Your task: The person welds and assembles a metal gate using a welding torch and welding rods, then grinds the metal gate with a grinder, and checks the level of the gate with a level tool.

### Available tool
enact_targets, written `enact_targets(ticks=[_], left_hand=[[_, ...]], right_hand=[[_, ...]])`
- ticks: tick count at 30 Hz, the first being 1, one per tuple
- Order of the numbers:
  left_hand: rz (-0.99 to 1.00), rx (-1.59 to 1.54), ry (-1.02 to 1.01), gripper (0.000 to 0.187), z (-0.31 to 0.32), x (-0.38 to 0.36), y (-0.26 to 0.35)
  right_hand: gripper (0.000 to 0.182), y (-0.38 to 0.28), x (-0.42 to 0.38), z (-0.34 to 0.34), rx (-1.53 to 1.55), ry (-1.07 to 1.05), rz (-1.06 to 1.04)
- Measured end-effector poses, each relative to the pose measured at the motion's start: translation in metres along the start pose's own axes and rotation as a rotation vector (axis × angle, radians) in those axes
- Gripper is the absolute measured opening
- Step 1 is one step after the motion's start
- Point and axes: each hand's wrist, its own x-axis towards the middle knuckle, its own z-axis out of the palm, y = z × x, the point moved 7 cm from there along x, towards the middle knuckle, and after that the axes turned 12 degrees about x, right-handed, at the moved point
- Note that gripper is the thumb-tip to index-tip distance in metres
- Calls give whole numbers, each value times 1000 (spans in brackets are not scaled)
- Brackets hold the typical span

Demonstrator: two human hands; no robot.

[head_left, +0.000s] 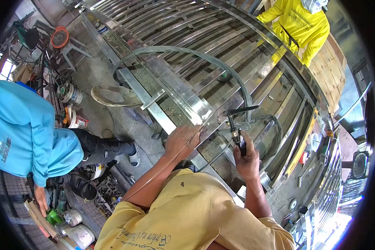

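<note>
My right hand (246, 156) is wrapped round a TIG welding torch (237, 135), whose long black cap (243, 110) points to the right. The torch head sits just over a shiny metal frame (154, 113) of many parallel bars. My left hand (182, 141) rests at the near edge of that frame, fingers closed on a thin metal rod (164, 166) that trails back along my forearm. Beyond my left fingers lies a bright flat metal bar (183, 98). A short square tube (153, 100) crosses the frame's edge to the left.
A thick dark hose (187, 51) loops over the bars. At far right a person in yellow (300, 25) stands beside the frame; at left a person in blue (25, 129) bends over buckets (80, 235). A yellow spirit level (295, 164) lies along the right side. An orange fan (59, 37) stands behind.
</note>
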Motion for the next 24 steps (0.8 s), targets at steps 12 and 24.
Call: enact_targets(ticks=[12,24], left_hand=[[-3,-47,-61,36,4,0,-4],[-6,16,-35,34,4,1,-5]], right_hand=[[56,3,9,13,17,-22,-9],[53,9,13,17,41,-15,81]])
